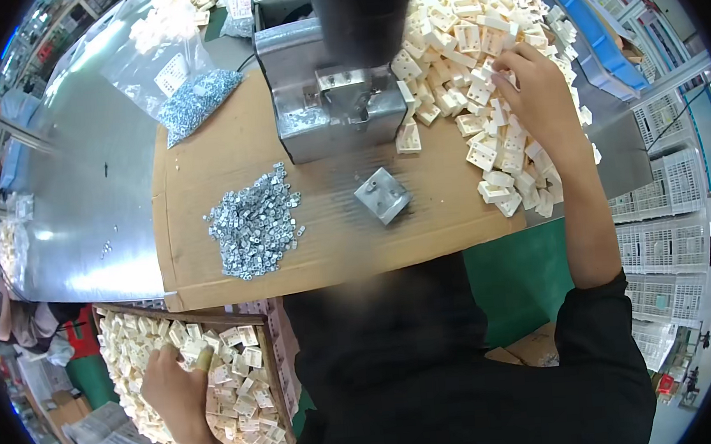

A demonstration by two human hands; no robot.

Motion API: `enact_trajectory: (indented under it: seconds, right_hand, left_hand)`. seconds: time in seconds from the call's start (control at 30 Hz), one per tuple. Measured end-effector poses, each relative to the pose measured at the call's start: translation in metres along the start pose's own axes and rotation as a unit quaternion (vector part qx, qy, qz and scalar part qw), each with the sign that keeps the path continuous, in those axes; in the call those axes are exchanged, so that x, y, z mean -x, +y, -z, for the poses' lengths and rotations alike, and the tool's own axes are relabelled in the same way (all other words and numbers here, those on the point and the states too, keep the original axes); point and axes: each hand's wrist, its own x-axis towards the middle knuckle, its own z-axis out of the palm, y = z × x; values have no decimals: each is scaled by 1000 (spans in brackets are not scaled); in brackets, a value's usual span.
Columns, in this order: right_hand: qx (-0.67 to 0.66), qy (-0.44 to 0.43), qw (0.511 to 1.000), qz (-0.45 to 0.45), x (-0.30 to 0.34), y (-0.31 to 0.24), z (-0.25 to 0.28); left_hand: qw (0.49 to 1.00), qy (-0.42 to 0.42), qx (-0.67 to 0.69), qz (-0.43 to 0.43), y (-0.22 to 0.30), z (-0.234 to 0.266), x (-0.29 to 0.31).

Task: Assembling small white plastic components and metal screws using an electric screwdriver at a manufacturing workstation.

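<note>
My left hand (178, 391) hangs over a wooden-rimmed crate (277, 376) full of cream plastic blocks (241, 407). Its thumb, wearing a yellowish cover, stands apart from the fingers, and no held block shows. My right hand (540, 93) reaches into a large heap of similar cream blocks (466, 37) on the table. Its fingers are bent and parted from the thumb, close to the blocks, with none plainly gripped. Between the hands stands a metal press fixture (340, 124) under a dark cylinder (362, 15). A small metal block (382, 195) lies in front of it.
A pile of small metal pieces (255, 225) lies on the cardboard sheet (333, 252). Behind it rests a clear bag of blue-white bits (194, 101). A blue tray (594, 32) stands at the far right. White plastic baskets (661, 229) line the right side.
</note>
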Motion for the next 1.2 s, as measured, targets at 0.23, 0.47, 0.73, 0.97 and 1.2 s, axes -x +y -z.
enact_trajectory:
  seconds: [0.23,0.47,0.73,0.97,1.2]
  right_hand:
    - [-17,-20,1000,13,-2,-2,10]
    - [-495,-55,862,-96,56,-48,16]
    - [-633,-150,745,-150,67,-75,9]
    - [-652,-176,727,-123,49,-90,-20]
    - [-600,-156,774,-127,43,-102,-48]
  left_hand:
    - [929,101,348,-79,100,30,-27]
    - [926,72,312,-202,158,22,-75]
    - [956,22,217,-198,179,31,-89]
    - [876,-24,432,-215,192,29,-91]
    - [693,-109,713,19,237,23,-77]
